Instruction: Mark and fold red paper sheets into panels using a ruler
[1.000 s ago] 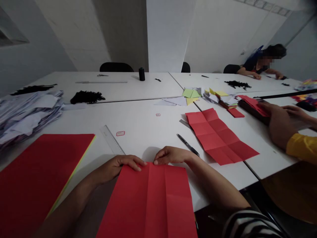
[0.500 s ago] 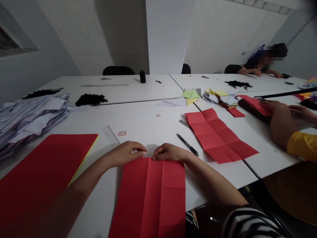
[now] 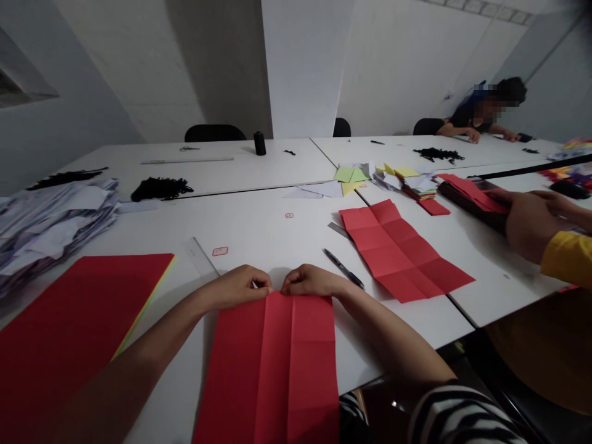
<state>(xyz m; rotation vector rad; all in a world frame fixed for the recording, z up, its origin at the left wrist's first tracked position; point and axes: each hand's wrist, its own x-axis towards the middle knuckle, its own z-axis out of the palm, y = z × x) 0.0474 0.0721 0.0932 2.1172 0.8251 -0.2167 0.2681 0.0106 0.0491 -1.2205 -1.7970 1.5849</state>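
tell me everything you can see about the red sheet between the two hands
The red sheet is plain, matte and looks like paper. Two long creases run lengthwise, splitting the visible part into three panels; the right panel also has at least one crosswise crease. It stretches toward the wearer over the white table, and its near end runs out of the picture. The left hand and right hand pinch its far edge, either side of the middle panel.

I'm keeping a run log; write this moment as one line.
left hand: holding far edge of creased red sheet | right hand: holding same edge | black pen: beyond right wrist
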